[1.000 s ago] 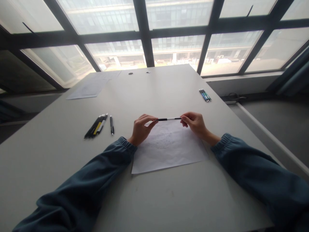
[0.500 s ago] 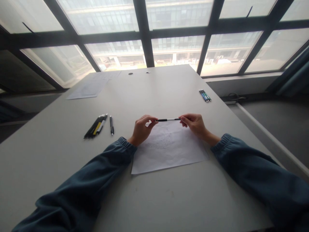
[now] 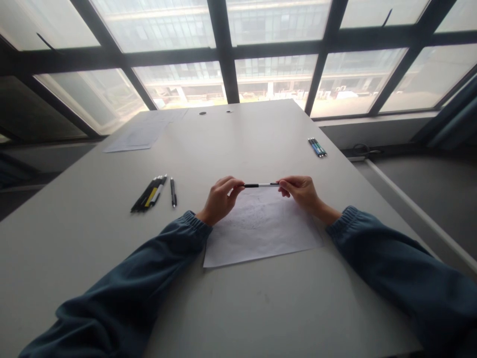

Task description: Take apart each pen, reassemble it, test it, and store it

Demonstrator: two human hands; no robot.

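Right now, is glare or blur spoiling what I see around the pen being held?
Head view: daylight washes out the windows, and the sleeves look dim; head view again: the pen stands out, but marks on the near paper look too soft to read.

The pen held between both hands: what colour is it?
The pen is black and white, best seen in the head view.

Ends of pen [image 3: 259, 185] hidden by fingers [image 3: 230, 183], marks [image 3: 251, 219] on paper [image 3: 268, 246] perhaps writing, too faint to tell, sleeves [image 3: 115, 293] cropped
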